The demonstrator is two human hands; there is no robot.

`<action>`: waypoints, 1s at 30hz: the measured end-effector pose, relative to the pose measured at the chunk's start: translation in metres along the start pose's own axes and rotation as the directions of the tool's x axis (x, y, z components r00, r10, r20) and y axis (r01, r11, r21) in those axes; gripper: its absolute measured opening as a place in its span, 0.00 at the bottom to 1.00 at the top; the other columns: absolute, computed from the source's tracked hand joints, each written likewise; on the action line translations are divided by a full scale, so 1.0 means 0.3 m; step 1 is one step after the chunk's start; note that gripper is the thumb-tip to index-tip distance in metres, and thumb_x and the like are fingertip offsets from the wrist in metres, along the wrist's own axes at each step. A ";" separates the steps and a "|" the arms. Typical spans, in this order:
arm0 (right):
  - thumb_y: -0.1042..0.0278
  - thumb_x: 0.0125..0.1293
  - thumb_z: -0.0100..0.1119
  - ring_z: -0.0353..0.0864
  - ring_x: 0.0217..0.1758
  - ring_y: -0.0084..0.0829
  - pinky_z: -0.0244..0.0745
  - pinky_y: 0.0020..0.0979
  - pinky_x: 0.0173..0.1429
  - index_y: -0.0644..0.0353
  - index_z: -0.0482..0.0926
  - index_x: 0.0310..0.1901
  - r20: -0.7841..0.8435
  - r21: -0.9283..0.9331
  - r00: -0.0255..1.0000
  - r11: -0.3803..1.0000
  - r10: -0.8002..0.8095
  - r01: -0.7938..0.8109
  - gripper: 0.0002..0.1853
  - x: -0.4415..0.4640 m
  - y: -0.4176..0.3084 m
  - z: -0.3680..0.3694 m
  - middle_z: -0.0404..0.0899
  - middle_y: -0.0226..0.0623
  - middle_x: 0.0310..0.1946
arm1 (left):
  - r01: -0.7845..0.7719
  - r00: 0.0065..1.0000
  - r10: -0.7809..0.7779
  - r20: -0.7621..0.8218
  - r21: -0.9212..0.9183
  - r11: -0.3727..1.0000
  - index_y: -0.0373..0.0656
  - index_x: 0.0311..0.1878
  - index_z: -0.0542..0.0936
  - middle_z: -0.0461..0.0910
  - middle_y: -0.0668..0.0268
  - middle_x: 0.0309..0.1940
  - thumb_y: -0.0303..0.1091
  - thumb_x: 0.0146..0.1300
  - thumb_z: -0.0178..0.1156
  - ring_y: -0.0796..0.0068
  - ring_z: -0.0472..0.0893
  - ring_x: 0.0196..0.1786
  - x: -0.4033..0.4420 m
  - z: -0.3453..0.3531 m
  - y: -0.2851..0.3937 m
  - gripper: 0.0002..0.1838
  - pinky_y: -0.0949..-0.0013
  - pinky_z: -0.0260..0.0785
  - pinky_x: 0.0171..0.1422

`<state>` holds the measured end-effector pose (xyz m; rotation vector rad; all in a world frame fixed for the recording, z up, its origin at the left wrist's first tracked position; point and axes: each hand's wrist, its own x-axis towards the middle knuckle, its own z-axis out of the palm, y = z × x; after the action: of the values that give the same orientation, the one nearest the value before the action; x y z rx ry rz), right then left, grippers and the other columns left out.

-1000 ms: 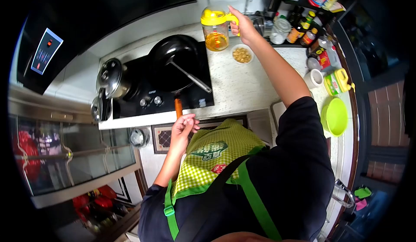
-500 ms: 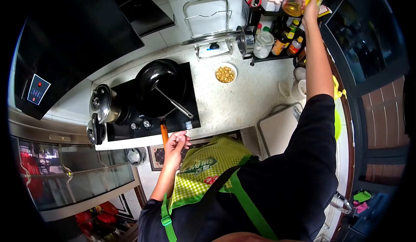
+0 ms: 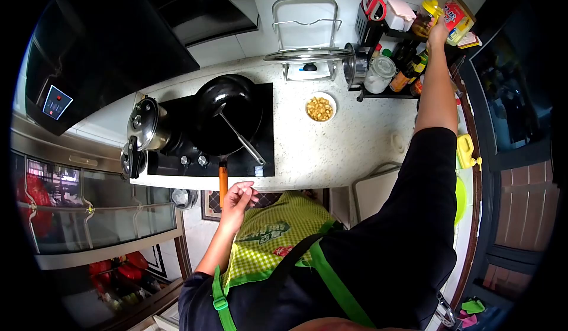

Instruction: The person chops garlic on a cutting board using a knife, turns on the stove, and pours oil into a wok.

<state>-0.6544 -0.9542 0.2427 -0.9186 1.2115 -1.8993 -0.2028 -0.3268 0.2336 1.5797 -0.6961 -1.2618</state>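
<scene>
My right hand is closed around the handle of an oil jug with a yellow lid, at the top shelf of the black rack. The jug is beside a pink-lidded box, and a red and yellow packet rises just behind my fingers. Near the front edge of the counter, my left hand hangs with loosely bent fingers and nothing visible in it. It is beside the orange handle of the black wok. A metal-handled utensil rests in the wok.
A white bowl of golden-brown pieces sits on the counter. Left of the wok is a pressure cooker. A glass lid stands in a wire rack. Bottles and a glass jar fill the lower shelf.
The oil jug has come down and back to the shelf, still in my right hand. The view has shifted, so the counter appears farther right. My left hand has barely moved.
</scene>
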 end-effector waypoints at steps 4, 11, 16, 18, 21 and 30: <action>0.50 0.75 0.43 0.80 0.37 0.41 0.74 0.39 0.44 0.69 0.80 0.43 0.094 -0.518 0.970 0.821 -0.224 0.240 0.25 0.107 0.119 -0.073 0.83 0.51 0.40 | -0.003 1.000 0.003 0.000 0.009 1.000 0.39 0.54 0.76 0.80 0.64 0.40 0.37 0.72 0.54 0.78 0.79 0.38 -0.002 -0.020 -0.005 0.14 0.76 0.70 0.42; 0.54 0.73 0.47 0.80 0.37 0.39 0.74 0.39 0.45 0.63 0.81 0.39 0.424 -0.436 0.858 0.766 -0.289 0.473 0.19 -0.772 -0.026 -0.013 0.82 0.43 0.33 | -0.160 0.980 0.168 -0.110 0.074 0.984 0.37 0.54 0.76 0.78 0.72 0.37 0.34 0.70 0.58 0.85 0.76 0.36 0.037 -0.151 -0.058 0.14 0.81 0.66 0.41; 0.48 0.69 0.57 0.77 0.29 0.29 0.74 0.36 0.34 0.64 0.79 0.35 0.777 -0.628 0.280 0.661 0.564 0.410 0.22 -1.750 -0.024 0.140 0.79 0.38 0.28 | -0.215 0.893 0.413 -0.180 0.634 0.742 0.35 0.53 0.76 0.75 0.61 0.43 0.35 0.65 0.64 0.71 0.76 0.45 0.034 -0.305 -0.072 0.17 0.70 0.70 0.51; 0.43 0.65 0.59 0.83 0.46 0.52 0.77 0.47 0.53 0.73 0.75 0.53 0.735 -0.676 0.361 0.589 0.574 0.443 0.34 -1.985 -0.108 0.214 0.81 0.58 0.42 | -0.171 0.866 0.449 -0.220 0.713 0.680 0.33 0.58 0.70 0.74 0.54 0.48 0.40 0.62 0.66 0.62 0.73 0.54 0.031 -0.364 -0.181 0.27 0.61 0.67 0.59; 0.48 0.63 0.62 0.82 0.44 0.56 0.79 0.49 0.48 0.73 0.72 0.48 0.754 -0.652 0.408 0.515 0.515 0.556 0.29 -2.122 -0.021 0.248 0.80 0.61 0.41 | 0.161 0.963 -0.132 -0.236 0.107 0.981 0.34 0.65 0.60 0.77 0.54 0.45 0.48 0.61 0.68 0.61 0.79 0.42 0.044 -0.407 -0.329 0.40 0.64 0.74 0.50; 0.51 0.72 0.49 0.82 0.35 0.59 0.76 0.52 0.40 0.69 0.77 0.35 0.692 -0.719 0.527 0.397 0.495 0.571 0.24 -2.118 -0.104 0.272 0.81 0.60 0.29 | 0.379 0.924 -0.353 0.150 -0.228 0.897 0.44 0.37 0.74 0.71 0.71 0.19 0.52 0.68 0.59 0.80 0.68 0.17 0.063 -0.387 -0.297 0.19 0.74 0.62 0.20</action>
<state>-0.2680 -0.4469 0.1737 -2.1803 1.4736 -0.2166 -0.0988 -0.2719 0.1445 1.4802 -0.2860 -1.6504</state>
